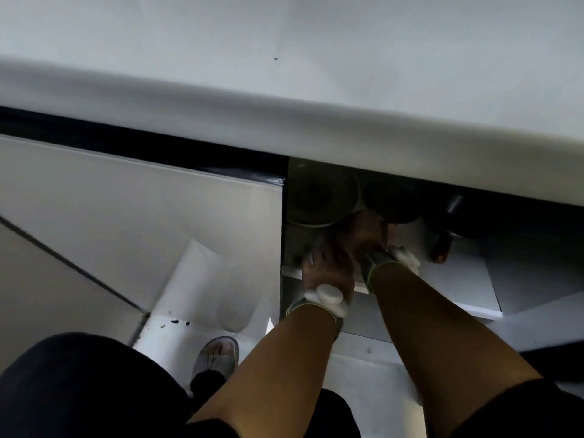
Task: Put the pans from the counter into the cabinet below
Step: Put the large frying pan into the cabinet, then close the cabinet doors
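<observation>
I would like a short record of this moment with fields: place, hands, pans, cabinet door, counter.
place: open cabinet under the counter
hands: left hand and right hand both reach inside; grip is blurred
pans: light pan at left, dark pan beside it, another dark pan at right
cabinet door: door swung open at left
counter: bare top in view

Both hands — left hand [325, 270], right hand [368, 235] — reach into the open cabinet [458, 279] beside dark pans [392, 200].

Dim, motion-blurred pic; cabinet [395, 197] interior in shadow.
</observation>
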A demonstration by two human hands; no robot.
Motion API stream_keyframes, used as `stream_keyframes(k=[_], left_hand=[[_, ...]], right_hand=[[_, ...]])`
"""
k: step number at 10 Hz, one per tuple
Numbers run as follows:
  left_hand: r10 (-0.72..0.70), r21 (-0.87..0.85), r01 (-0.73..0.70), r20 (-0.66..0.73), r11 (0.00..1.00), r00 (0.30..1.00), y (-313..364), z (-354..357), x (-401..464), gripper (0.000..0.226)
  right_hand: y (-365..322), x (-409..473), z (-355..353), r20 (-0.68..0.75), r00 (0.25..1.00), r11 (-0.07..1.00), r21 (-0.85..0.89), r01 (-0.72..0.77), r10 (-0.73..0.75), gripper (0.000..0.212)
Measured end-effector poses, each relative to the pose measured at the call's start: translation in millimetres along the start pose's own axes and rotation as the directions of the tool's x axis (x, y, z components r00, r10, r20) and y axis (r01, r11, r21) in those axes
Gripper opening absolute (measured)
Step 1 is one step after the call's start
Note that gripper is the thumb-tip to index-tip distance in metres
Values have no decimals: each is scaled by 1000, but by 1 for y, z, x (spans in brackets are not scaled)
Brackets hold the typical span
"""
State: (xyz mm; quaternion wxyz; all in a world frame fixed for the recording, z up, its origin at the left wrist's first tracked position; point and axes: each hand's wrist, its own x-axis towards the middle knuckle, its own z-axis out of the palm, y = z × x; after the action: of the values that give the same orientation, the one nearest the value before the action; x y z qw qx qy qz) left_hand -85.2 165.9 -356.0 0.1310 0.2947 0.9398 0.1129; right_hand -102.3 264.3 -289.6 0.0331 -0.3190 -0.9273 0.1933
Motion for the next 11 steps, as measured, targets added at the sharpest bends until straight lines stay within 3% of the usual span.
stream_keyframes(k=[1,2,3,4,5,6,7,8,10,11], left_hand=[[22,-12,-21,59,1000,998,-2,2,-4,43],[34,-65,-33,17,997,999,-6,-1,1,45],[26,46,-23,-57,999,998,-7,2,6,55],[-19,9,19,69,1000,997,5,-27,-5,56],[29,-83,-30,-7,996,1000,17,-46,-30,51],[261,-285,-276,-89,918,961,29,-76,-72,33],[323,-481,-338,-117,809,939,39,-103,-99,16],[348,-611,-364,-151,703,925,67,-126,-131,19],[507,-655,-443,-104,612,856,133,-178,-196,19],[606,-666,-429,43,609,794,164,-201,-226,23]], right_hand=[[0,-2,0,-13,1000,989,-146,17,-19,36],[-2,1,-1,75,997,994,-106,-12,20,36],[-6,-17,-8,66,998,992,-124,6,2,45],[-1,-54,-21,-91,994,997,-34,-71,68,49],[10,-93,-46,-75,994,996,41,-81,84,40],[23,-150,-87,-172,980,988,137,-73,96,35],[26,-187,-116,-194,975,983,166,-76,108,28],[26,-222,-149,-232,966,985,159,-74,110,24],[37,-304,-248,-350,930,993,-4,-120,111,23],[52,-334,-290,-421,904,977,-147,-155,80,22]])
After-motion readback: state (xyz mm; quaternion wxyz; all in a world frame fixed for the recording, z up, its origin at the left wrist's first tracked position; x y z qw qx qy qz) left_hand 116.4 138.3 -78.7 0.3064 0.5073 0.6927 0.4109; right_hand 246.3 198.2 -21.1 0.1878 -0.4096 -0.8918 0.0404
